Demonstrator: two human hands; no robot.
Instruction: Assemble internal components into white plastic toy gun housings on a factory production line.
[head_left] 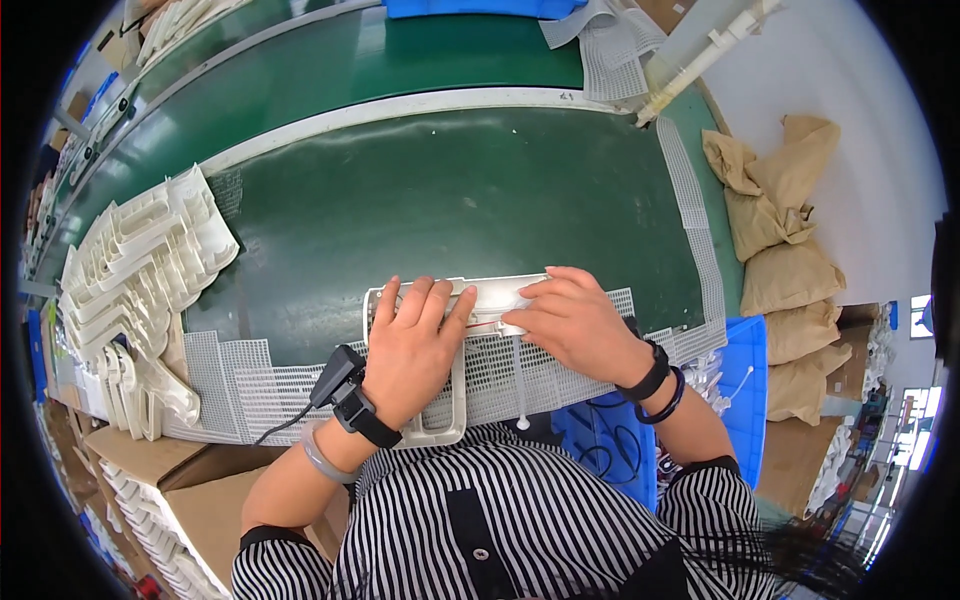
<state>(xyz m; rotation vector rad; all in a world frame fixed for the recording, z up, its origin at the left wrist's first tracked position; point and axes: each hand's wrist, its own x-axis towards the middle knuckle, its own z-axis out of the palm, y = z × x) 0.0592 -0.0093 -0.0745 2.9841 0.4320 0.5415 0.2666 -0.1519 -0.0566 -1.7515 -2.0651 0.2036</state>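
A white plastic housing [492, 292], long and hollow with a handle-like loop [452, 405] at its near left, lies at the table's near edge. My left hand [415, 345] grips its left end, fingers curled over the far rim. At its right end is my right hand [575, 325], gripping the rim; its lower fingers close near a small white fitting. Between the hands a thin red wire [482, 324] shows inside the housing. From the fitting a thin white rod [520, 385] with a rounded tip points toward me. What lies under my fingers is hidden.
White molded parts [150, 250] are stacked at left. White mesh matting [255, 385] edges the green table [430, 190]. A blue bin [745, 380] with cables and parts sits at near right, a cardboard box [215, 500] at near left. Brown sacks [790, 275] line the right.
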